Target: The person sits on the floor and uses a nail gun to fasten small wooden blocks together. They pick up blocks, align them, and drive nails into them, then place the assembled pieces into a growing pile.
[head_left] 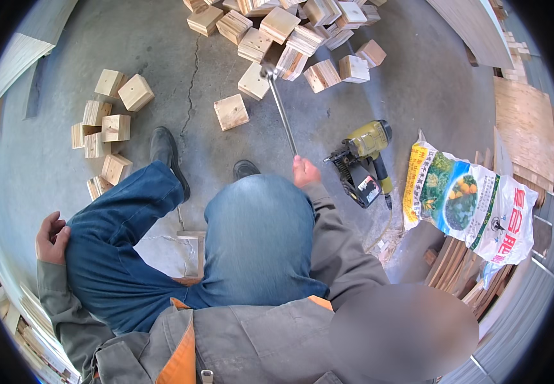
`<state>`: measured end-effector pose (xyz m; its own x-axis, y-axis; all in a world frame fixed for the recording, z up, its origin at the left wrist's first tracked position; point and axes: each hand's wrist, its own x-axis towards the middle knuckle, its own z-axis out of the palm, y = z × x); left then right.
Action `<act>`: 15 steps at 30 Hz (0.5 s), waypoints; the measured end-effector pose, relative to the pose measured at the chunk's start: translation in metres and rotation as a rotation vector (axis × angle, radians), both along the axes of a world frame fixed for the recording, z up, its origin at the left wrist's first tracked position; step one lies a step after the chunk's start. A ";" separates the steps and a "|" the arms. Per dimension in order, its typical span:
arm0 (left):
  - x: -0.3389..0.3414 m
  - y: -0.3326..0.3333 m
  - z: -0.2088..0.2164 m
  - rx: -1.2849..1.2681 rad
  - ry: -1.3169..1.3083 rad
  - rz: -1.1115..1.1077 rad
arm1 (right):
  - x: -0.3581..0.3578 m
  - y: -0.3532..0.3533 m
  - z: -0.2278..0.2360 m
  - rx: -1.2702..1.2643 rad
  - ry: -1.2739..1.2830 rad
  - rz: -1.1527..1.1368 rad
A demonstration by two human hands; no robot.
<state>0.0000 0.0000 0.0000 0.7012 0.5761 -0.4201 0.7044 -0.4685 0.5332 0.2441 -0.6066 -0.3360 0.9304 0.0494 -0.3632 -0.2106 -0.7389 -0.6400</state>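
Note:
My right hand (305, 171) is closed round the near end of a hammer (283, 115) with a long, shiny metal shaft. Its small head points away from me, over the near edge of a pile of wooden blocks (279, 25). One wooden block (231, 112) lies apart on the floor, left of the shaft. To the right of this hand a yellow-green and black nail gun (366, 144) lies on the concrete. My left hand (52, 238) rests against the outside of my left knee, fingers loosely bent and slightly apart, with nothing in it.
Several wooden blocks (116, 128) form a smaller group at the left. A printed plastic sack (466, 201) lies on wood strips (456, 272) at the right. Plywood sheets (525, 128) stand along the right side. A crack (192, 96) runs through the concrete floor.

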 end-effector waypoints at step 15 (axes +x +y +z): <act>0.025 -0.011 0.004 0.055 0.098 -0.032 | 0.004 -0.002 0.000 0.074 0.074 -0.140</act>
<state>0.0248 -0.0113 0.0038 0.6770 0.5779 -0.4558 0.7358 -0.5185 0.4355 0.2485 -0.6090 -0.3358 0.9008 -0.0498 -0.4314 -0.3570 -0.6506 -0.6703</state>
